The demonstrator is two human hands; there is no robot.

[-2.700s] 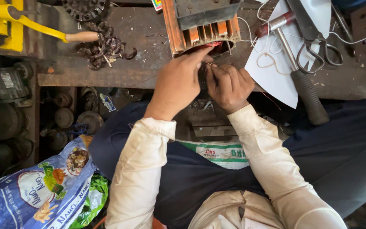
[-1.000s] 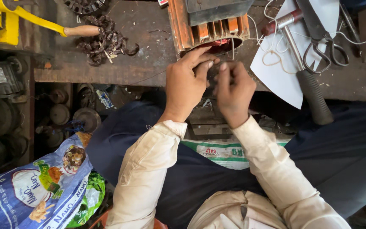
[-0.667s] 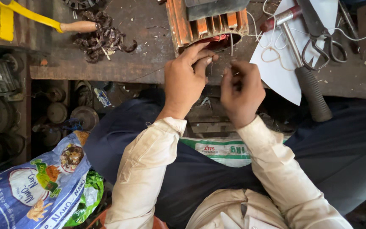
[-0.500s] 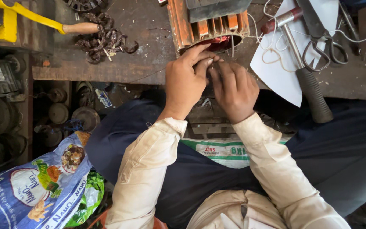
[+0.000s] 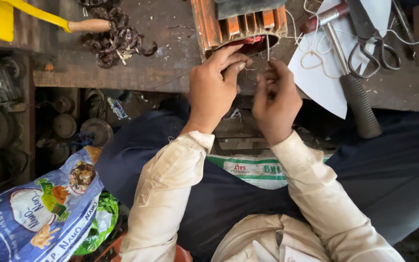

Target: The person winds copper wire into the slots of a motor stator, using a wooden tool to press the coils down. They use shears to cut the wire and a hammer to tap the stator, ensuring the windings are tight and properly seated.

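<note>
An orange finned motor housing (image 5: 238,24) lies on the wooden workbench (image 5: 136,73), its open end with red windings facing me. My left hand (image 5: 215,87) rests at the lower rim of that opening, fingers bent against it. My right hand (image 5: 276,102) is just to the right, fingers pinched on a thin needle-like tool (image 5: 267,47) that stands upright at the rim. Thin thread runs between the two hands; where it ends I cannot tell.
White paper (image 5: 326,73), scissors (image 5: 372,41), a dark-handled tool (image 5: 357,97) and a red-handled tool (image 5: 323,15) lie right of the housing. A heap of dark scrap (image 5: 117,36) and a yellow tool with wooden handle (image 5: 40,17) lie left. A printed plastic bag (image 5: 40,208) sits below left.
My right hand drew away from the left, closed back against it, and is now slightly apart again with the needle upright. The left hand stayed at the housing rim.
</note>
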